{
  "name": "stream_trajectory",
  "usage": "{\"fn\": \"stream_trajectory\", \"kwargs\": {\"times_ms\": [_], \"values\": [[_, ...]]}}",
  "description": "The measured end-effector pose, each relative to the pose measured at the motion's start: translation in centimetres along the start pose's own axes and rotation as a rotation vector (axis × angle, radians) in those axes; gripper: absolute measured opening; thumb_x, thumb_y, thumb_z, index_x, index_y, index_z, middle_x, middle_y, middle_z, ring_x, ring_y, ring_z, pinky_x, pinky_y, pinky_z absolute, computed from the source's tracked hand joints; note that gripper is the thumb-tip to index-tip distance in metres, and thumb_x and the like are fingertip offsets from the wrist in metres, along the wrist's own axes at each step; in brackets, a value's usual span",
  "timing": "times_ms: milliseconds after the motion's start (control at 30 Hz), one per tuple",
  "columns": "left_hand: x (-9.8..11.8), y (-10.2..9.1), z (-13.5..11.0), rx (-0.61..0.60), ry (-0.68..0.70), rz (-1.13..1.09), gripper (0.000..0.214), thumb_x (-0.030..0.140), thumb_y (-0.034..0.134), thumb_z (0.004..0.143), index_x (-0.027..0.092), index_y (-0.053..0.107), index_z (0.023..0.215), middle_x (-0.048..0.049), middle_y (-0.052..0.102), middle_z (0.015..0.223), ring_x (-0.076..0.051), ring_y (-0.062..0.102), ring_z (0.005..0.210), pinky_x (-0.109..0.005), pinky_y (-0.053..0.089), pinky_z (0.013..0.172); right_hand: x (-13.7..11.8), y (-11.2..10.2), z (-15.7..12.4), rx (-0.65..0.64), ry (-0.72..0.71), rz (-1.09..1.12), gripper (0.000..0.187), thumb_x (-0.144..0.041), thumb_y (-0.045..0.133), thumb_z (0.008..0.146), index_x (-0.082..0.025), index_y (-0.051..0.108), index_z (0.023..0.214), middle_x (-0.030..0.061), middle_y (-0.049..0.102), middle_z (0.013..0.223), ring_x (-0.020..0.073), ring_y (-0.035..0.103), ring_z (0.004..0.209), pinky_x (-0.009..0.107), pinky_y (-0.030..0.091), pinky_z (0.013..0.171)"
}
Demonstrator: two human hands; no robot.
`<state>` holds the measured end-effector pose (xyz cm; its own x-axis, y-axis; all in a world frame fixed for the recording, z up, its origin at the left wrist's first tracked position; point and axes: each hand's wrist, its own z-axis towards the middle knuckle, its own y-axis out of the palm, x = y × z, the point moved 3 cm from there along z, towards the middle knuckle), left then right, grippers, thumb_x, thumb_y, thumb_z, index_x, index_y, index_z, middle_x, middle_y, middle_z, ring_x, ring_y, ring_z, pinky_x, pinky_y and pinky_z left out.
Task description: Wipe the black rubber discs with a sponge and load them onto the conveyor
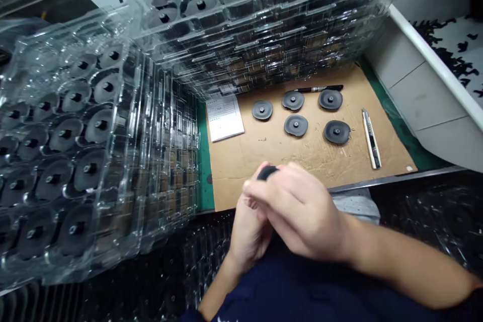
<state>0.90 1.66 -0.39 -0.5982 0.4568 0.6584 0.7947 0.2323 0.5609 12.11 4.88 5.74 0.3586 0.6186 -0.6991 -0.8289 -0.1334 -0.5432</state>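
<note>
My two hands meet low in the middle of the view, over my lap. My right hand (298,209) lies on top with fingers curled. My left hand (247,234) sits beneath it, mostly covered, fingers closed. Between the fingertips shows a small dark grey disc part (267,172), held by both hands. Further away, several identical grey discs with a centre hub (296,125) lie in two rows on a brown cardboard sheet (245,156).
Tall stacks of clear plastic trays filled with the grey discs stand at the left (75,161) and at the back (256,15). On the cardboard lie a black pen (320,89), a white utility knife (371,138) and a printed paper slip (224,116). A white bin wall (422,85) stands right.
</note>
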Motion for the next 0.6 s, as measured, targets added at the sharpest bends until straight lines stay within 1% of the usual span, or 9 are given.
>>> {"fn": "stream_trajectory", "kwargs": {"times_ms": [67, 133, 167, 233, 300, 400, 467, 533, 600], "values": [[0.2, -0.3, 0.1, -0.048, 0.014, -0.035, 0.063, 0.033, 0.082, 0.056, 0.026, 0.060, 0.114, -0.0019, 0.064, 0.114, -0.021, 0.060, 0.106, -0.029, 0.047, 0.095, 0.3, -0.2, -1.1, -0.083, 0.013, 0.099, 0.026, -0.010, 0.046, 0.086, -0.012, 0.059, 0.108, 0.0076, 0.066, 0.087, 0.0170, 0.056, 0.080, 0.033, 0.046, 0.076], [0.3, -1.0, 0.2, -0.075, 0.019, -0.072, 0.067, 0.038, 0.082, 0.053, 0.028, 0.060, 0.115, -0.0025, 0.062, 0.119, -0.023, 0.061, 0.106, -0.030, 0.050, 0.091, 1.6, -0.6, -2.4, -0.145, 0.149, 0.187, 0.023, -0.013, 0.047, 0.087, -0.017, 0.061, 0.105, 0.0045, 0.066, 0.089, 0.0145, 0.057, 0.080, 0.029, 0.046, 0.075], [0.2, -1.3, 0.3, -0.080, 0.015, -0.092, 0.065, 0.041, 0.081, 0.054, 0.029, 0.060, 0.114, -0.0026, 0.061, 0.121, -0.023, 0.061, 0.105, -0.030, 0.051, 0.088, 2.7, -0.8, -2.9, -0.132, 0.247, 0.219, 0.021, -0.015, 0.047, 0.088, -0.019, 0.061, 0.104, 0.0033, 0.065, 0.090, 0.0136, 0.057, 0.080, 0.028, 0.046, 0.075], [0.1, -1.8, 0.3, -0.099, 0.009, -0.142, 0.060, 0.045, 0.076, 0.059, 0.032, 0.059, 0.115, -0.0020, 0.060, 0.124, -0.023, 0.062, 0.104, -0.030, 0.053, 0.085, 5.3, -0.8, -3.7, -0.044, 0.424, 0.237, 0.020, -0.020, 0.045, 0.091, -0.021, 0.060, 0.105, 0.0025, 0.065, 0.097, 0.0132, 0.059, 0.085, 0.026, 0.047, 0.074], [0.0, -1.8, 0.2, -0.134, -0.007, -0.200, 0.057, 0.047, 0.073, 0.062, 0.034, 0.059, 0.116, 0.0000, 0.060, 0.124, -0.023, 0.063, 0.103, -0.029, 0.054, 0.085, 7.9, 0.0, -4.2, 0.009, 0.504, 0.166, 0.023, -0.025, 0.042, 0.093, -0.021, 0.059, 0.109, 0.0036, 0.064, 0.103, 0.0146, 0.059, 0.089, 0.027, 0.048, 0.076], [-0.1, -1.5, 0.0, -0.187, -0.049, -0.264, 0.052, 0.054, 0.066, 0.066, 0.034, 0.060, 0.114, 0.0027, 0.063, 0.119, -0.020, 0.064, 0.101, -0.027, 0.052, 0.088, 10.5, 2.5, -4.5, -0.058, 0.486, 0.015, 0.022, -0.028, 0.051, 0.088, -0.021, 0.065, 0.102, 0.0068, 0.064, 0.102, 0.0217, 0.056, 0.097, 0.039, 0.044, 0.086], [0.0, -1.4, -0.2, -0.197, -0.074, -0.272, 0.053, 0.061, 0.058, 0.069, 0.033, 0.060, 0.114, 0.0020, 0.063, 0.118, -0.020, 0.064, 0.102, -0.029, 0.051, 0.090, 11.1, 3.8, -4.8, -0.067, 0.467, -0.034, 0.020, -0.026, 0.056, 0.083, -0.021, 0.069, 0.098, 0.0097, 0.062, 0.108, 0.0268, 0.051, 0.106, 0.047, 0.037, 0.093], [0.0, -1.5, -0.3, -0.184, -0.086, -0.245, 0.057, 0.066, 0.047, 0.073, 0.032, 0.057, 0.117, -0.0006, 0.062, 0.118, -0.022, 0.064, 0.101, -0.033, 0.051, 0.090, 10.8, 4.2, -5.1, -0.038, 0.464, -0.062, 0.023, -0.023, 0.053, 0.084, -0.020, 0.068, 0.101, 0.0112, 0.058, 0.115, 0.0273, 0.048, 0.110, 0.048, 0.033, 0.096], [0.1, -1.8, -0.2, -0.173, -0.045, -0.168, 0.061, 0.068, 0.039, 0.078, 0.032, 0.049, 0.126, -0.0043, 0.060, 0.120, -0.023, 0.065, 0.098, -0.036, 0.053, 0.084, 10.1, 4.0, -5.4, -0.019, 0.468, -0.061, 0.025, -0.020, 0.049, 0.086, -0.019, 0.065, 0.104, 0.0102, 0.059, 0.111, 0.0238, 0.050, 0.106, 0.043, 0.037, 0.093]]}}
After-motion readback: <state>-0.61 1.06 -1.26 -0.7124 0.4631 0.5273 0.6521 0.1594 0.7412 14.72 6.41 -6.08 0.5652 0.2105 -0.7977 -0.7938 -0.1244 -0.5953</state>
